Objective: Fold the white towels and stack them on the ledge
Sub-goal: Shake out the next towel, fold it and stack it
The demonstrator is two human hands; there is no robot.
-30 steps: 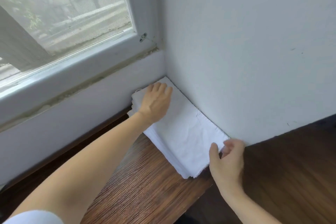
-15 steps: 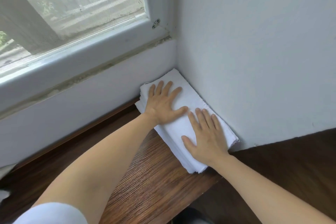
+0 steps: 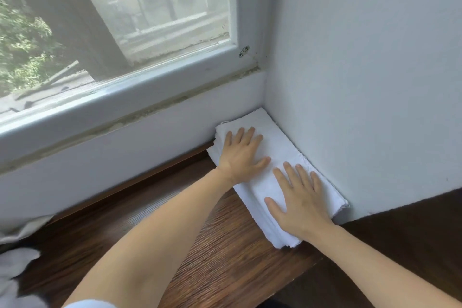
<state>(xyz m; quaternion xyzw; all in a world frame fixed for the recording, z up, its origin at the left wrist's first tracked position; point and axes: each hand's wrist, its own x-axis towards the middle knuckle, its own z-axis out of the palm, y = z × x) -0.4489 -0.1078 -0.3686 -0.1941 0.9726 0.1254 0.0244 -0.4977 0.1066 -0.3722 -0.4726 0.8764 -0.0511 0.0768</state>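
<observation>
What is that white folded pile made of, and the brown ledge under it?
The white folded towel stack looks like soft woven cloth, maybe cotton: matte, with frayed edges and thin layers showing at its side. The brown ledge looks like wood or a wood-print laminate: dark grain streaks and a slight sheen; which one, the picture cannot tell. Both the left hand and the right hand press flat on the cloth.

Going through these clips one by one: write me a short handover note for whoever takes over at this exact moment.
Left hand: flat, fingers straight, pressing the far half of the stack of folded white towels.
Right hand: flat on the near half.
Stack: on the wooden ledge, pushed into the corner against the wall below the window.
Done: these towels are folded and stacked.
Left: loose pale cloth at the lower left edge may need folding; I cannot tell what it is.
</observation>
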